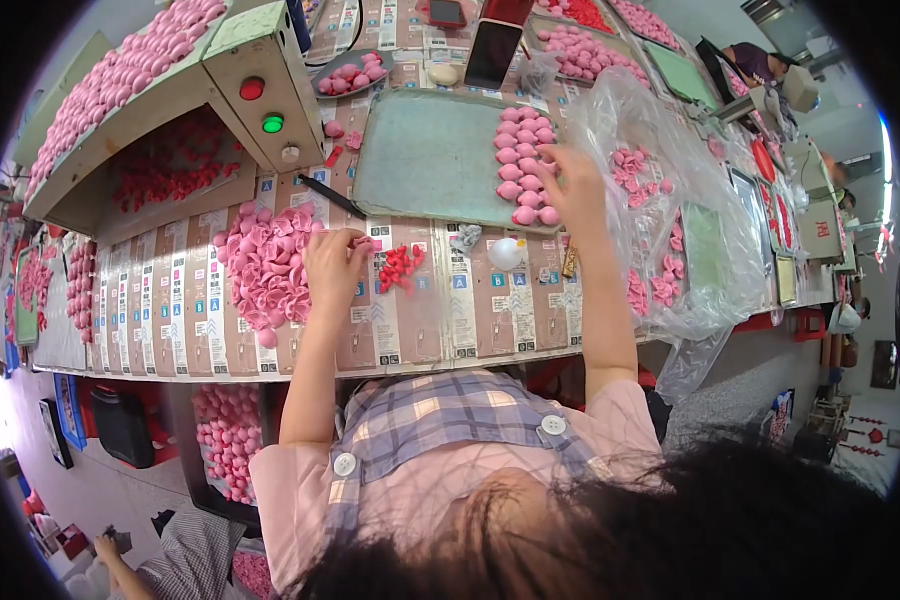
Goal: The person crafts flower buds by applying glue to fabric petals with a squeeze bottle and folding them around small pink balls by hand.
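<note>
My left hand (338, 262) is pinched at the right edge of a heap of pink petal-like pieces (270, 262), with a small pink piece at its fingertips. Small red pieces (400, 268) lie just to its right. My right hand (573, 185) is over the right side of a pale green tray (420, 150), its fingers closed near rows of round pink pieces (510, 155). What those fingers hold, if anything, is hidden. Between my hands, in front of the tray, are a white rounded object (507, 253) and a crumpled grey lump (466, 237).
A machine with red and green buttons (260, 95) stands at the left, pink pieces on top. Clear plastic sheeting (660, 200) covers more pieces at the right. A black stick (332, 196) lies by the tray. Another person's hand (105, 548) shows at lower left.
</note>
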A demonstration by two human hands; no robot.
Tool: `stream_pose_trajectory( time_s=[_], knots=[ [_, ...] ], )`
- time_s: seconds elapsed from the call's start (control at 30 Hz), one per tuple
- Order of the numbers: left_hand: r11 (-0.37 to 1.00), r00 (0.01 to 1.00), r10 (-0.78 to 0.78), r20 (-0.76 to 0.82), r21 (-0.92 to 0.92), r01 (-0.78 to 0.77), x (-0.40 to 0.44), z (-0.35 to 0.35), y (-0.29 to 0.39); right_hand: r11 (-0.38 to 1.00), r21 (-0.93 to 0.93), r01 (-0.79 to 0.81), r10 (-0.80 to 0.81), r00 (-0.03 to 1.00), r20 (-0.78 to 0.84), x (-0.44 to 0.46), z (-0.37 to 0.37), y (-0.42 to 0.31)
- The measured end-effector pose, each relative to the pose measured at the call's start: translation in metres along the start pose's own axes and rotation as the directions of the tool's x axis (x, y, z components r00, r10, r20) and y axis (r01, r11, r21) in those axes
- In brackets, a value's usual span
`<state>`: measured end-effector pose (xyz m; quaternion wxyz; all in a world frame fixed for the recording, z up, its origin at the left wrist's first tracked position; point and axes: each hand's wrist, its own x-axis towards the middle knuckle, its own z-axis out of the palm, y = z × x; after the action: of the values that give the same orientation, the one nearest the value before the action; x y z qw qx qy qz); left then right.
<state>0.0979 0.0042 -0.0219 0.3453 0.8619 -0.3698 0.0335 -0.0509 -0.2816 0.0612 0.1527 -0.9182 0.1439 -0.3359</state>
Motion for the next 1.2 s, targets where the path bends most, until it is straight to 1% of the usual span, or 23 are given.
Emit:
stream_pose_trajectory(
  time_s=[0.07,0.1,0.13,0.17,0.23,0.33,0.37,0.43,0.53,0.63,0.67,0.73,0.83,0.93,1.03,1.13,1.2],
  knots=[
    [0.994,0.996,-0.013,-0.085,-0.107,0.004,-0.002,-0.007,0.004,0.979,0.174,-0.102,0.111,0.993,-0.041,-0.005,-0.021,-0.043],
    [0.909,0.990,-0.137,-0.030,-0.401,0.114,-0.003,-0.008,0.004,0.954,0.260,-0.149,0.169,0.984,-0.054,-0.013,-0.024,-0.063],
    [0.728,0.969,-0.241,0.059,-0.649,0.220,-0.004,-0.009,0.004,0.953,0.299,-0.051,0.058,0.998,-0.016,-0.025,-0.019,-0.073],
    [0.472,0.935,-0.311,0.172,-0.826,0.309,-0.005,-0.010,0.004,0.938,0.343,0.047,-0.056,0.998,0.017,-0.037,-0.009,-0.079],
    [0.338,0.912,-0.327,0.248,-0.870,0.358,-0.009,-0.011,0.005,0.944,0.322,0.067,-0.161,0.948,0.274,-0.061,0.030,-0.088],
    [0.149,0.873,-0.349,0.340,-0.900,0.410,-0.019,-0.012,0.013,0.979,0.196,-0.059,-0.009,0.944,0.329,-0.078,0.086,-0.085],
    [0.088,0.861,-0.355,0.364,-0.904,0.419,-0.022,-0.012,0.017,0.978,0.204,-0.031,-0.042,0.937,0.346,-0.080,0.096,-0.086],
    [0.061,0.842,-0.342,0.417,-0.885,0.462,-0.028,-0.013,0.021,0.975,0.220,0.022,-0.106,0.919,0.379,-0.082,0.107,-0.087],
    [0.026,0.828,-0.312,0.466,-0.867,0.498,-0.034,-0.013,0.029,0.985,0.173,0.019,-0.085,0.919,0.385,-0.083,0.113,-0.082],
    [0.002,0.820,-0.287,0.495,-0.856,0.517,-0.037,-0.014,0.036,0.921,0.313,-0.231,0.085,0.904,0.418,-0.081,0.094,-0.085],
    [-0.007,0.819,-0.274,0.503,-0.853,0.522,-0.036,-0.016,0.041,0.840,0.430,-0.333,0.128,0.890,0.438,-0.079,0.083,-0.089],
    [-0.024,0.817,-0.242,0.524,-0.845,0.535,-0.034,-0.019,0.053,0.602,0.618,-0.506,0.206,0.846,0.492,-0.079,0.063,-0.098],
    [0.049,0.806,-0.220,0.549,-0.819,0.571,-0.039,-0.004,0.054,0.467,0.779,-0.419,0.268,0.906,0.327,-0.090,0.062,-0.110],
    [0.077,0.829,-0.212,0.518,-0.836,0.543,-0.042,0.004,0.060,0.636,0.682,-0.361,0.207,0.931,0.300,-0.096,0.063,-0.116],
    [0.141,0.863,-0.233,0.449,-0.862,0.487,-0.042,0.004,0.065,0.624,0.679,-0.386,0.208,0.920,0.332,-0.101,0.060,-0.120],
    [0.163,0.879,-0.233,0.417,-0.874,0.458,-0.046,0.009,0.063,0.527,0.697,-0.486,0.250,0.873,0.420,-0.100,0.061,-0.116],
    [0.191,0.886,-0.238,0.398,-0.875,0.444,-0.046,0.007,0.063,0.356,0.760,-0.544,0.313,0.836,0.451,-0.099,0.060,-0.120]
  ],
)
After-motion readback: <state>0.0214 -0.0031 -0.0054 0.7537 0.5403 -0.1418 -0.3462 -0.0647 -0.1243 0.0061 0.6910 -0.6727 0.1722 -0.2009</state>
